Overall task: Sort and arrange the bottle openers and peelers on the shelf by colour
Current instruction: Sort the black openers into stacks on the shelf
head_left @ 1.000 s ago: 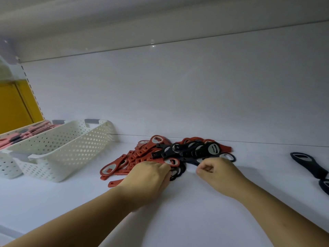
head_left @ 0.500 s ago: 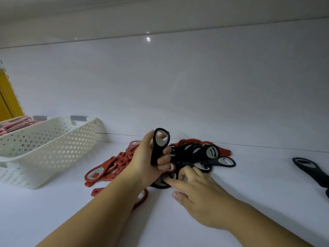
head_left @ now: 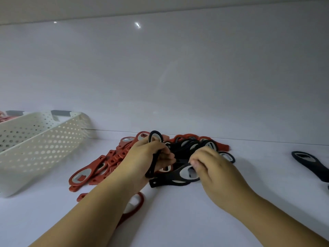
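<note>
Upright, black opener in left hand.

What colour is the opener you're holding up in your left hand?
Black. The opener in the left hand shows best in the head view.

Mixed heap of red openers and black openers on white shelf

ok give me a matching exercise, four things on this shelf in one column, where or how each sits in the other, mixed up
1. white basket
2. gripped black opener, in the left hand
3. untouched black opener
4. pinched black opener, at the right hand

a. far right of the shelf
b. heap's near edge, handle pointing left
c. far left of the shelf
d. upright, ring end up

Pairs: 1-c, 2-d, 3-a, 4-b
</note>
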A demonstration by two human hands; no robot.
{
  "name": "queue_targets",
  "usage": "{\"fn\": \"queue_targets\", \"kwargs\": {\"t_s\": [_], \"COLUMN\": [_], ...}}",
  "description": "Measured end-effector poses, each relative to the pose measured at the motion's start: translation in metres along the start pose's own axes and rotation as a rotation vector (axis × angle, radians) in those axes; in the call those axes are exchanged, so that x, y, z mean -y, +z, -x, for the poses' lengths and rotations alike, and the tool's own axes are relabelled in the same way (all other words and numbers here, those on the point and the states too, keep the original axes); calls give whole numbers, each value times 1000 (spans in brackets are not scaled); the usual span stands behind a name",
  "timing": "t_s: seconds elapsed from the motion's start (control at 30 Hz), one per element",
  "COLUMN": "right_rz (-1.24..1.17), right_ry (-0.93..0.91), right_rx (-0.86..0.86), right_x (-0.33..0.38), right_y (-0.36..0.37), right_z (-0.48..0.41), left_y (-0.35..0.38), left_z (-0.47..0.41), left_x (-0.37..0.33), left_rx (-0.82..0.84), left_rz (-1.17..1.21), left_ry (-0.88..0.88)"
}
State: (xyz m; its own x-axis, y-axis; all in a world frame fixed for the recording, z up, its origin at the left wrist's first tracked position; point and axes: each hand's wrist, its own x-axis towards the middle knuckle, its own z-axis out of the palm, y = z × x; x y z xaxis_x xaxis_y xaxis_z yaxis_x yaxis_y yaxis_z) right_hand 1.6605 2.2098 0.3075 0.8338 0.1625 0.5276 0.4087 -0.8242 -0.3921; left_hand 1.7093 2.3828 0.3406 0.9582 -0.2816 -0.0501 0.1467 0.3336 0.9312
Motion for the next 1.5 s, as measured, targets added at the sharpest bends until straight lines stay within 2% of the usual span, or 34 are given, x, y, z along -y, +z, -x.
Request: {"fn": "queue_targets", "kwargs": {"t_s": [0.1, 0.17, 0.3, 0.4, 0.47, 0.53, 0.6, 0.7, 0.73, 0.8, 1.07, 1.13, 1.27, 1.4, 1.5], "right_rz": [-126, -234, -448, -640, -746, -732, -499, -133, -63, 8, 51, 31, -46, -176, -247], "right_ry": [30, 24, 63, 169, 234, 274, 241, 158, 145, 141, 36, 34, 136, 80, 25], "right_rx": [-198, -253, -277, -268, -245, -210, -125, 196, 283, 329, 279, 199, -82, -201, -234], "right_x": [-2, 3, 13, 16, 17, 13, 5, -1, -1, 0, 2, 2, -2, 1, 6], "right_y": [-7, -11, -13, -14, -13, -12, -10, -5, -2, 0, -2, -3, -8, -8, -7], "right_z": [0, 1, 3, 4, 5, 4, 5, 7, 8, 7, 6, 4, 1, 4, 3], "left_y": [3, 6, 7, 5, 3, 1, 0, -3, -4, -7, -8, -6, -2, 6, 13], "left_z": [5, 12, 24, 23, 20, 14, 10, 6, 4, 1, 3, 4, 4, 10, 20], "left_x": [-3, -5, -6, -6, -3, -1, -1, -6, -5, -5, -3, -3, -1, 3, 5], "left_rx": [14, 90, 477, 590, 562, 494, 376, 165, 124, 98, 96, 69, -24, 34, 201], "left_rz": [-91, -141, -304, -309, -276, -158, 22, 160, 166, 199, 258, 234, 141, -96, -228], "left_ry": [6, -72, -282, -285, -279, -285, -278, -221, -191, -166, -225, -184, -56, -69, -151]}}
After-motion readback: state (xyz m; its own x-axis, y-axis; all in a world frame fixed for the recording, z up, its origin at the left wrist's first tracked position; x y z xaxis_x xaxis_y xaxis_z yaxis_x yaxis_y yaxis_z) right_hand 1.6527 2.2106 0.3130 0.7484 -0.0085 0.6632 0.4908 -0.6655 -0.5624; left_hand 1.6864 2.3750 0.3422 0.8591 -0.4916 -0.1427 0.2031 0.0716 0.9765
